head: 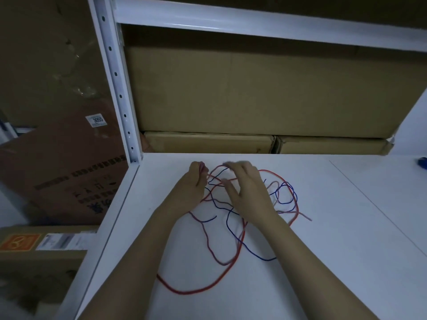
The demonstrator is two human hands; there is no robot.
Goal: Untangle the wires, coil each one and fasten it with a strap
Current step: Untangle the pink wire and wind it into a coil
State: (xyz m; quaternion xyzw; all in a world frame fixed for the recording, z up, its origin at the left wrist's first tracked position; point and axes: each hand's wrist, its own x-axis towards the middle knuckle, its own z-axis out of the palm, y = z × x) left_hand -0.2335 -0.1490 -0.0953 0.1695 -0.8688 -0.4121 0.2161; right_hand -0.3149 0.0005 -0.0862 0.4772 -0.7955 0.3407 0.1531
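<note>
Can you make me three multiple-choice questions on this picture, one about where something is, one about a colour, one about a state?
1. Where does the tangle of wires lie?
A. on the white shelf surface
B. inside a cardboard box
C. on the floor

2. What colour is the thin wire that crosses the red wire?
A. green
B. blue
C. yellow

3. How is the left hand now?
A. flat on the shelf
B. out of view
C. curled round a bunch of wire

Answers: 1 A, the wires are spread on the white board in front of the cardboard boxes. 2 B, its loops are dark blue. 3 C, its fingers close on reddish wire at the tangle's far left, while the right hand is spread above the tangle.
</note>
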